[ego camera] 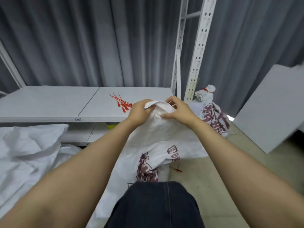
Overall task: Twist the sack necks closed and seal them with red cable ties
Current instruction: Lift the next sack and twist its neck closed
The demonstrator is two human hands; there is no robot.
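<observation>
Shelf (49, 102) holds red cable ties (122, 103) | left hand (139, 112), right hand (178, 111) grip sack (154, 127) neck | contents unseen

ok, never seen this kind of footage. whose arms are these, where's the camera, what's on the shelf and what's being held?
There is no machine here: the arms belong to a person working bare-handed. The one picture comes from a wide-angle camera worn on their head, looking forward and down. The left hand and right hand both grip the gathered top of a white sack that stands on the floor in front of their knee; no tie shows on it. On the white shelf lies a bunch of red cable ties. One loose tie lies on the floor. Back right stands a second sack, already closed with a red tie. More white sacks lie crumpled at the left.
</observation>
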